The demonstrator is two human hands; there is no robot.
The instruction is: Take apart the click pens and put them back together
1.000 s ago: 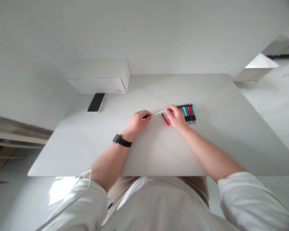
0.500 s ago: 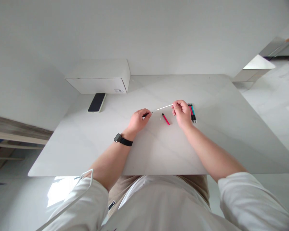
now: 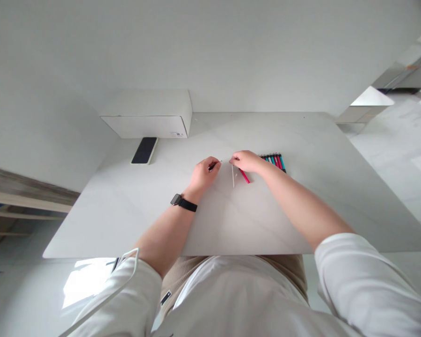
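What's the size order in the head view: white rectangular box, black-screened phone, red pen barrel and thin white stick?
1. White rectangular box
2. Black-screened phone
3. Red pen barrel and thin white stick: unranked; barrel looks thicker, stick longer.

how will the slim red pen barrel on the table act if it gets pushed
The slim red pen barrel would probably roll: it looks tubular and lies on a smooth-looking white tabletop. Its straight shape suggests stiffness, and its slimness suggests little weight.

Held black pen part (image 3: pixel 212 167), white refill (image 3: pixel 233 178) (thin, straight), red barrel (image 3: pixel 244 176) lying aslant beside it
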